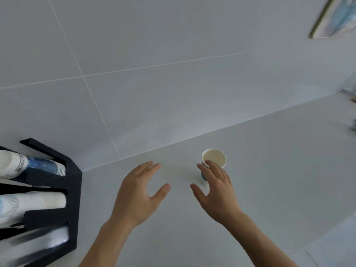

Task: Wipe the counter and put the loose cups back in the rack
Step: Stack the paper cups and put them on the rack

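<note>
Counter: pale grey surface (pixel 269 170) running from near to far, meeting a wall of large grey tiles (pixel 154 83) along a seam that slants up to the right.
Rack: black cup rack (pixel 74 189) at the left edge, lying against the wall, with three slots visible.
Rack contents: stacks of paper cups (pixel 50 202) lie on their sides in the slots; the far stack has a blue band; the near one is blurred.
Loose cup: one small paper cup (pixel 213 158) stands upright on the counter, right of centre, near the wall seam, mouth open and inside pale.
Left hand: left hand (pixel 138 193) palm down over the bare counter, fingers spread, holding nothing.
Right hand: right hand (pixel 217 191) spread wide, fingertips at the cup's near rim and side; not closed around it.
Hands apart: clear gap of counter between them.
Far right: framed picture (pixel 335 18) on the wall, blurred.
</note>
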